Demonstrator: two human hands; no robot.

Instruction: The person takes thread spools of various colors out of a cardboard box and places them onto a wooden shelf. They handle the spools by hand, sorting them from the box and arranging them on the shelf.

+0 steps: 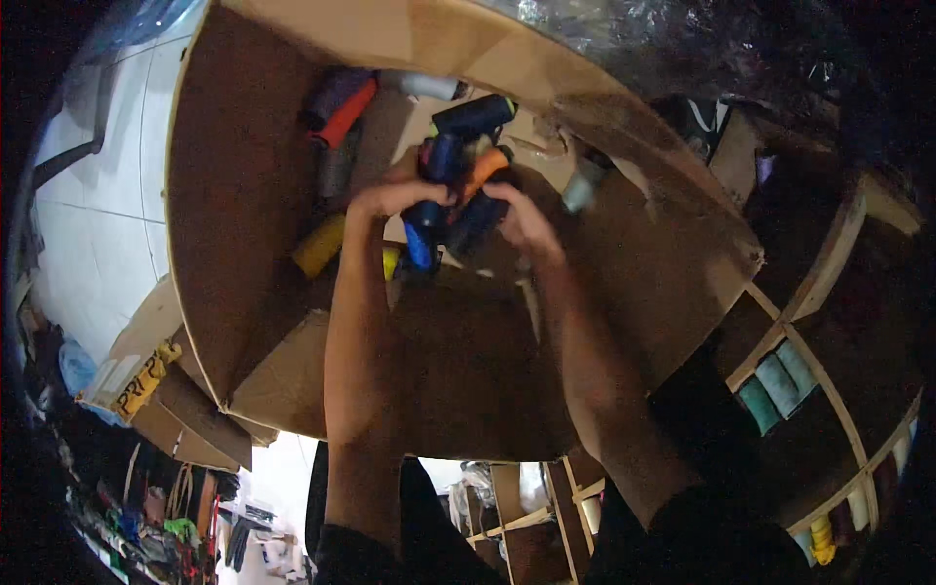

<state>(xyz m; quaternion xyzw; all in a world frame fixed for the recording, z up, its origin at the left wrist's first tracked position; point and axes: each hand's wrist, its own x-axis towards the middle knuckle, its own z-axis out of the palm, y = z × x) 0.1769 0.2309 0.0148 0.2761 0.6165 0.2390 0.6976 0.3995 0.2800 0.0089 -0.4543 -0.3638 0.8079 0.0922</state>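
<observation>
Both my arms reach down into a deep cardboard box (pixel 468 361) with thread spools on its bottom. My left hand (pixel 395 198) is closed round a dark navy spool (pixel 444 161), thumb across its side. Opposite it, my right hand (pixel 525 222) grips a blurred dark spool (pixel 475 226). An orange spool (pixel 487 168) is wedged between the hands, against the other spools. Just beyond lies a black spool (pixel 475 115) with yellow-green ends. Below my left hand is a bright blue spool (pixel 419 246). Fingertips of both hands are partly hidden behind the bunched spools.
Along the box's left side lie a red spool (pixel 348 115) and a yellow one (pixel 320 246); a white spool (pixel 429 86) is at the far side. Wooden compartments with green spools (pixel 770 390) stand at right. Pale floor tiles (pixel 102 185) show at left, near an opened carton (pixel 185 409).
</observation>
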